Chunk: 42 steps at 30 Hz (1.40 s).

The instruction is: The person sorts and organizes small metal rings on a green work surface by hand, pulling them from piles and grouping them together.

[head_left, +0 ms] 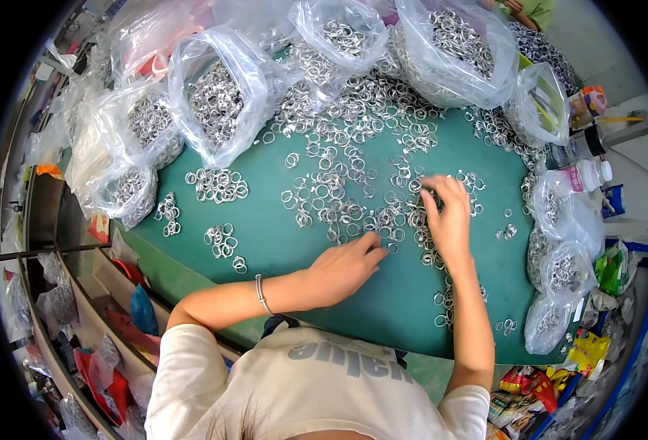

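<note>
On the green table [405, 293], loose metal rings [339, 198] lie scattered in clusters, and both hands rest among them. Left hand [342, 268] presses its fingertips onto rings near the middle, while right hand [448, 220] pinches at rings just beyond; whether either grips one I cannot tell. Clear plastic bags [221, 95] of rings ring the far edge.

I wear a cream short-sleeved shirt [302, 381] with grey block lettering across the chest. Both forearms are bare below the sleeves. A thin silver bangle [262, 295] circles my left wrist. My left hand [342, 268] and right hand [448, 220] carry no gloves or rings that I can see.
</note>
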Each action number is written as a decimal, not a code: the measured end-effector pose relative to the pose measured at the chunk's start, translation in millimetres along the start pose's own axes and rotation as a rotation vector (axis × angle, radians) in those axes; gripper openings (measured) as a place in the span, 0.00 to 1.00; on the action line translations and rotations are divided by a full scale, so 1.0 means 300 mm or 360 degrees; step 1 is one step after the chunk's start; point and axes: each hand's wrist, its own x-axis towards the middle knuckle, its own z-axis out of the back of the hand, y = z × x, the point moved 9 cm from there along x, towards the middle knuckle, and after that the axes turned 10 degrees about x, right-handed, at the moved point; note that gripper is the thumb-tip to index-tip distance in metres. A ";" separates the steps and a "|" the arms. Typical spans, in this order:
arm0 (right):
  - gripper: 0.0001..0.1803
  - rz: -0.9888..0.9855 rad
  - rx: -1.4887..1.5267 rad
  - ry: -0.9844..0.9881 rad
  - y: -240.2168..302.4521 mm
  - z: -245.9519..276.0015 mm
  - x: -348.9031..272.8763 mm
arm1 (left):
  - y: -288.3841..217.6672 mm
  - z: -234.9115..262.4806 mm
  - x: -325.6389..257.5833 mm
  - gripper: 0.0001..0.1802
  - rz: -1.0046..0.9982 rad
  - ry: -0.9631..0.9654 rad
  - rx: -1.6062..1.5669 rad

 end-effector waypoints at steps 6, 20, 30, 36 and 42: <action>0.13 0.0061 -0.0277 0.0100 -0.024 -0.074 0.056 | -0.001 0.103 0.090 0.18 -0.0126 -0.0142 0.0264; 0.41 -0.0203 -0.0587 0.0412 0.047 -0.042 -0.273 | 0.028 0.055 -0.023 0.15 -0.0013 -0.0074 -0.0133; 0.20 -0.0086 -0.0124 0.0266 0.194 -0.016 -0.341 | 0.360 0.423 -0.439 0.16 0.0824 -0.1034 -0.0001; 0.16 -0.0119 0.0052 0.0280 0.197 -0.050 -0.406 | 0.564 0.482 -0.825 0.17 0.1361 -0.1516 0.0335; 0.16 -0.0031 0.0111 0.0339 0.251 -0.087 -0.388 | 0.677 0.486 -0.933 0.17 0.1381 -0.1733 0.0423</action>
